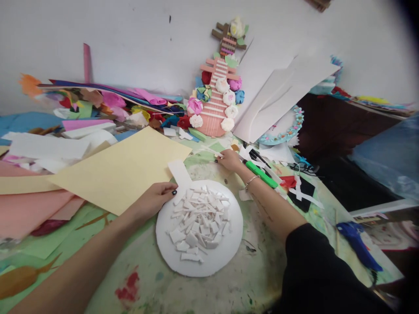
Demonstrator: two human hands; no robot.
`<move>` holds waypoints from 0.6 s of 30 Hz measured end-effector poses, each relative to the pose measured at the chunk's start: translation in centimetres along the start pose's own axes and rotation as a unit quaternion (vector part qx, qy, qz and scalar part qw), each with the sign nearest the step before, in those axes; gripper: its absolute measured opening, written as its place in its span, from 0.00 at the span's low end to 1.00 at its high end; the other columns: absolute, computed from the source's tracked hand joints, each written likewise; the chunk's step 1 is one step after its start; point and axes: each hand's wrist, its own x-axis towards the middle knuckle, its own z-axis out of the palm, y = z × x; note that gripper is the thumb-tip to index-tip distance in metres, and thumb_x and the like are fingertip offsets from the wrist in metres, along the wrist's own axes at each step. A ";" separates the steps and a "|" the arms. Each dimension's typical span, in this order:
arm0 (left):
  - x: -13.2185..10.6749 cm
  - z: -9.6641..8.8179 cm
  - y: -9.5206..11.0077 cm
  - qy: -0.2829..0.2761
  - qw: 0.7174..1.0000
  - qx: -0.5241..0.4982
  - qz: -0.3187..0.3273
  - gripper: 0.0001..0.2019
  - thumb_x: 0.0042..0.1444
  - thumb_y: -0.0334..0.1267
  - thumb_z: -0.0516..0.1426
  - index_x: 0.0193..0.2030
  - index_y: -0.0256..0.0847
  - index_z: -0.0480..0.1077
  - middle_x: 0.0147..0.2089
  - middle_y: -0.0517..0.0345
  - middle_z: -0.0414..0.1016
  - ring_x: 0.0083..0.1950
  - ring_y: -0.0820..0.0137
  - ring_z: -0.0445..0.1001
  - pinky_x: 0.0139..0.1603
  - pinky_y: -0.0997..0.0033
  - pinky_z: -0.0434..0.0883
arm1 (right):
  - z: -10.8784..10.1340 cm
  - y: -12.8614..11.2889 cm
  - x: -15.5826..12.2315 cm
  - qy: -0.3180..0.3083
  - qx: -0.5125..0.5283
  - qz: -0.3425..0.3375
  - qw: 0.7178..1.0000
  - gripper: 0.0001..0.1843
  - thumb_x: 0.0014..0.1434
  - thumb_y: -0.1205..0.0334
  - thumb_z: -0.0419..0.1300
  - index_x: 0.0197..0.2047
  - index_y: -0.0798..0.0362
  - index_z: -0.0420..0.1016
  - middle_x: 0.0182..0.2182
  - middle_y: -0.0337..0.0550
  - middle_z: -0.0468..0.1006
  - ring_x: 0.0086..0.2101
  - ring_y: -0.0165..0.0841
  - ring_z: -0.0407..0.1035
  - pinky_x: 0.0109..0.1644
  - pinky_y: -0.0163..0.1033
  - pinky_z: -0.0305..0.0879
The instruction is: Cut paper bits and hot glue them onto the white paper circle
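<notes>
A round white board (199,266) lies on the table in front of me, heaped with small torn or cut white paper pieces (203,218). At the board's upper left edge, my left hand (159,195) pinches the side of a wide white paper strip (180,173). Farther off, beyond the board, my right hand (229,160) has its fingers closed at the end of a thin white strip (211,150). Beside the right wrist lies a green-handled cutter (261,174). The fingertips of my right hand are partly hidden.
A cream paper sheet (127,165) lies at left, near coloured paper scraps. Against the wall stand a flower-decorated pink instrument shape (214,109), large white sheets (281,93) and a blue-rimmed round piece (281,138). A blue glue gun (358,244) rests at the right edge.
</notes>
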 end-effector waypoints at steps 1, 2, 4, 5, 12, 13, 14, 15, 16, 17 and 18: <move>0.0 0.0 0.0 0.002 1.000 0.004 0.003 0.24 0.39 0.47 0.62 0.43 0.36 0.76 0.35 0.53 0.79 0.38 0.60 0.75 0.34 0.70 0.68 | -0.3 0.0 -0.2 -0.010 0.016 -0.009 1.000 0.08 0.53 0.66 0.58 0.31 0.60 0.77 0.27 0.46 0.76 0.30 0.33 0.67 0.32 0.34 0.56; 0.0 0.0 -0.1 0.003 1.000 0.006 0.005 0.23 0.40 0.47 0.62 0.43 0.36 0.75 0.35 0.53 0.79 0.38 0.60 0.75 0.34 0.70 0.68 | -0.6 0.1 -0.5 -0.025 0.034 -0.020 0.999 0.08 0.53 0.65 0.58 0.32 0.60 0.78 0.27 0.44 0.76 0.29 0.31 0.67 0.32 0.33 0.56; 0.1 -0.1 -0.2 0.001 1.000 0.007 0.009 0.24 0.40 0.47 0.62 0.44 0.35 0.75 0.35 0.53 0.79 0.38 0.60 0.75 0.35 0.69 0.68 | -1.1 0.2 -1.3 -0.067 0.073 -0.048 0.994 0.09 0.51 0.64 0.60 0.34 0.58 0.78 0.26 0.40 0.76 0.28 0.28 0.66 0.31 0.31 0.58; 0.1 -0.1 -0.3 0.000 1.000 0.005 0.010 0.24 0.39 0.46 0.62 0.44 0.35 0.75 0.35 0.53 0.79 0.39 0.59 0.75 0.36 0.69 0.68 | -1.3 0.2 -1.7 -0.090 0.090 -0.061 0.990 0.09 0.50 0.63 0.61 0.33 0.58 0.79 0.25 0.38 0.76 0.27 0.27 0.66 0.31 0.31 0.58; 0.3 -0.1 -0.4 0.023 1.000 0.010 -0.005 0.27 0.37 0.46 0.63 0.45 0.34 0.74 0.37 0.51 0.79 0.39 0.59 0.75 0.36 0.67 0.67 | -0.4 0.5 -3.3 -0.149 0.152 -0.105 0.971 0.10 0.44 0.64 0.65 0.32 0.58 0.80 0.22 0.38 0.74 0.25 0.27 0.64 0.29 0.31 0.59; 0.2 -0.1 -0.3 0.025 1.000 0.009 -0.008 0.27 0.36 0.46 0.63 0.45 0.34 0.74 0.37 0.51 0.79 0.39 0.59 0.74 0.36 0.67 0.67 | -0.2 0.5 -3.3 -0.149 0.151 -0.104 0.972 0.09 0.44 0.65 0.64 0.32 0.58 0.80 0.22 0.38 0.74 0.24 0.27 0.64 0.29 0.31 0.59; 0.2 0.0 -0.3 0.027 1.000 0.008 -0.010 0.28 0.36 0.46 0.63 0.46 0.34 0.74 0.37 0.51 0.79 0.39 0.60 0.74 0.36 0.67 0.67 | 0.0 0.4 -3.2 -0.149 0.146 -0.105 0.972 0.08 0.44 0.66 0.64 0.31 0.58 0.79 0.21 0.38 0.74 0.24 0.27 0.64 0.29 0.32 0.59; 0.2 0.0 -0.2 0.029 1.000 0.007 -0.011 0.28 0.36 0.46 0.63 0.46 0.34 0.74 0.38 0.50 0.79 0.38 0.60 0.74 0.36 0.68 0.67 | 0.1 0.4 -3.1 -0.150 0.142 -0.106 0.973 0.07 0.44 0.67 0.63 0.30 0.58 0.79 0.21 0.38 0.73 0.24 0.28 0.64 0.29 0.32 0.58; 0.2 0.0 -0.2 0.029 0.999 0.005 -0.013 0.28 0.36 0.46 0.63 0.47 0.34 0.73 0.38 0.50 0.79 0.38 0.60 0.74 0.36 0.68 0.67 | 0.1 0.3 -3.1 -0.149 0.138 -0.107 0.973 0.06 0.44 0.69 0.62 0.28 0.58 0.79 0.21 0.38 0.73 0.24 0.28 0.64 0.29 0.32 0.58; 0.1 0.0 -0.1 0.028 1.000 0.004 -0.014 0.29 0.37 0.45 0.63 0.47 0.33 0.73 0.39 0.50 0.79 0.38 0.60 0.74 0.36 0.67 0.67 | -0.1 0.1 -3.1 -0.147 0.135 -0.108 0.974 0.05 0.43 0.70 0.62 0.27 0.58 0.78 0.21 0.39 0.73 0.25 0.28 0.64 0.29 0.33 0.58; 0.1 0.0 -0.1 0.026 1.000 0.002 -0.016 0.29 0.37 0.45 0.63 0.47 0.33 0.73 0.39 0.50 0.79 0.39 0.60 0.74 0.37 0.67 0.67 | -0.4 -0.1 -3.2 -0.142 0.132 -0.108 0.975 0.05 0.43 0.71 0.61 0.26 0.58 0.78 0.21 0.38 0.73 0.25 0.28 0.64 0.29 0.33 0.57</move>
